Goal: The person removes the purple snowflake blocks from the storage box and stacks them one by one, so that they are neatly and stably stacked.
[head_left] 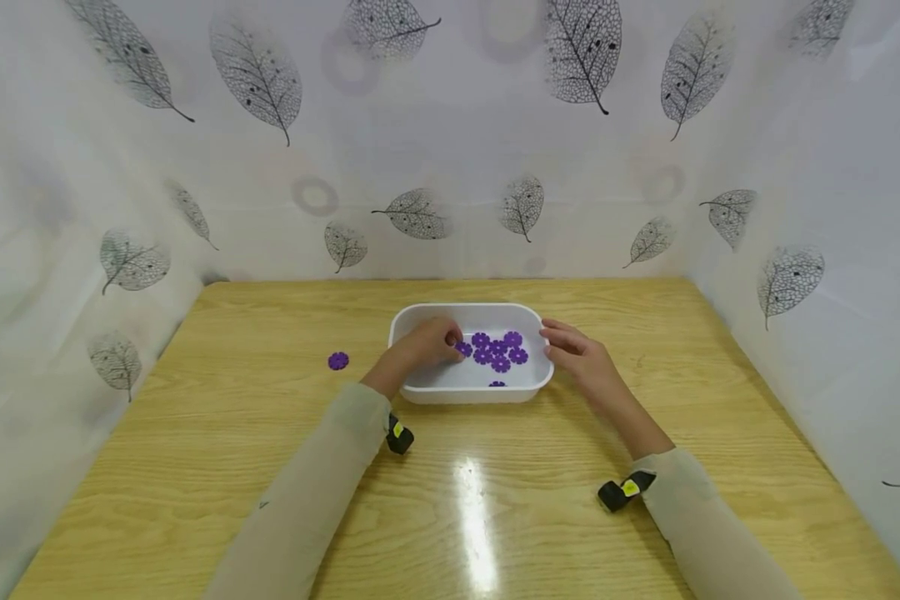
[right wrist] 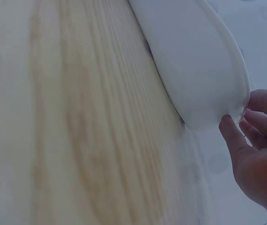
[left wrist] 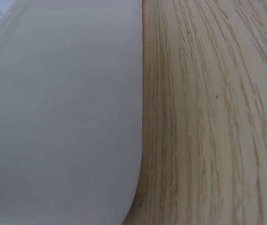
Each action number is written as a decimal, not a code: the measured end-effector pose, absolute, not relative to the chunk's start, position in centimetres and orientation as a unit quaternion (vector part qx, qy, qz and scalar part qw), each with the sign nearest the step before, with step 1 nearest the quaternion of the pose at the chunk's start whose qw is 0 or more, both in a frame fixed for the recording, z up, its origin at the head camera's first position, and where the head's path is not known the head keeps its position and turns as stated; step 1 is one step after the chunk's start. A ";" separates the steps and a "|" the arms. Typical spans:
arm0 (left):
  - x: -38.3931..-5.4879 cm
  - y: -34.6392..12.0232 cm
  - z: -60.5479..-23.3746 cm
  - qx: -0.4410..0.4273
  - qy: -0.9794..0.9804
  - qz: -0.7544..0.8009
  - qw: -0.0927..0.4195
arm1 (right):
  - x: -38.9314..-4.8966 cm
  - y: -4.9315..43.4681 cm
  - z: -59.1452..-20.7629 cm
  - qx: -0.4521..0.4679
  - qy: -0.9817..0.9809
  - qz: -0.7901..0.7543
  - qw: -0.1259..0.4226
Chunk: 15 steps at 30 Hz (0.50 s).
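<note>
A white plastic tub point(head_left: 471, 396) holds several purple flower-shaped discs point(head_left: 500, 364), most of them gathered right of its middle. My left hand point(head_left: 429, 342) reaches in over the tub's left side and pinches one purple flower disc point(head_left: 463, 349) between thumb and forefinger. At the opposite end, the fingertips of my right hand point(head_left: 581, 358) touch the rim and outer wall. In the right wrist view, the thumb of that hand point(right wrist: 260, 159) lies against the wall, its fingers fairly straight. Only the tub's outer side point(left wrist: 67, 112) and wood show in the left wrist view; the left hand is hidden there.
A single purple flower disc point(head_left: 338, 361) lies on the wooden table point(head_left: 255, 433), left of the tub. White curtains with a leaf print point(head_left: 457, 150) hang behind the table and along both sides. Each wrist wears a small black camera point(head_left: 399, 437).
</note>
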<state>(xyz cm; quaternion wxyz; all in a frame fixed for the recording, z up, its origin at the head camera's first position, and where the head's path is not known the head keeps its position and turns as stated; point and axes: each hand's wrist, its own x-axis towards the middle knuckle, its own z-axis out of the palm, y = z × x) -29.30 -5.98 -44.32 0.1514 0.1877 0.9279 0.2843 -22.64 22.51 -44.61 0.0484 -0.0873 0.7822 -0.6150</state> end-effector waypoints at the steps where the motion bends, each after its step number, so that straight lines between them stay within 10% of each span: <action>1: -29.3 -5.9 -44.3 0.189 0.928 0.284 0.152 | -22.7 22.5 -44.7 -0.086 0.781 -0.617 0.049; 15: -29.1 -5.8 -44.2 0.194 0.920 0.300 0.162 | -21.5 21.7 -42.4 -0.084 0.775 -0.623 0.059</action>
